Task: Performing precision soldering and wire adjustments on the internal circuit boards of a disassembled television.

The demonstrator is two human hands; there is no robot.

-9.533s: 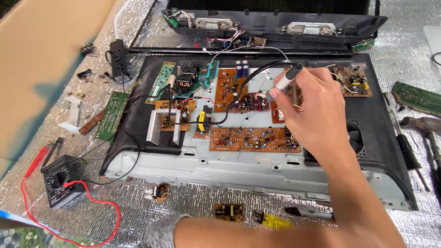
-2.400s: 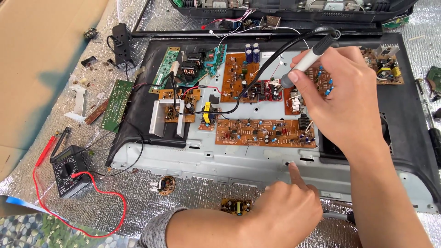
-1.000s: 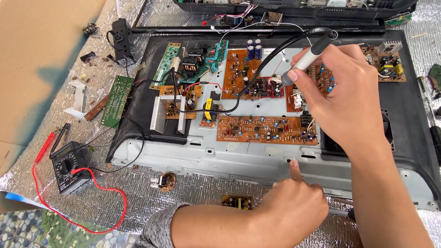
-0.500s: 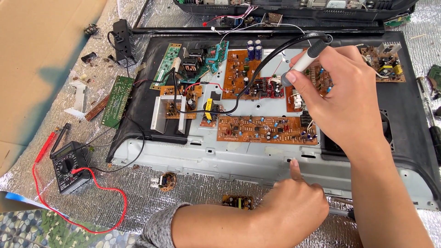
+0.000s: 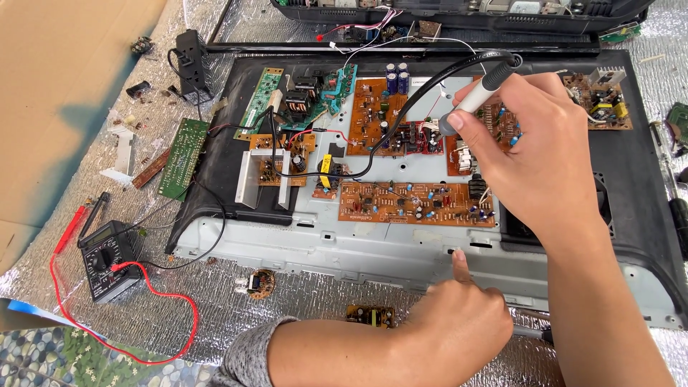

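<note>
Head view: right hand (image 5: 530, 165) at 2 o'clock, pinching a grey soldering iron (image 5: 479, 93), tip down at the brown circuit board (image 5: 390, 118) inside the opened TV chassis (image 5: 358, 247). Left hand (image 5: 459, 326) at 6 o'clock, loosely curled, grasping nothing, forefinger pressed on the metal frame edge. Multimeter (image 5: 107, 259) with red lead (image 5: 143, 315) idle at 8 o'clock. Boards mounted and wired; probably mid-repair, back cover off.

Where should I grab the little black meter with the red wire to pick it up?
Probably take the black meter by its two long sides, hand coming from above. It lies flat on the silver mat, and the dial is on top. Its red wire trails right, so keep clear.
</note>
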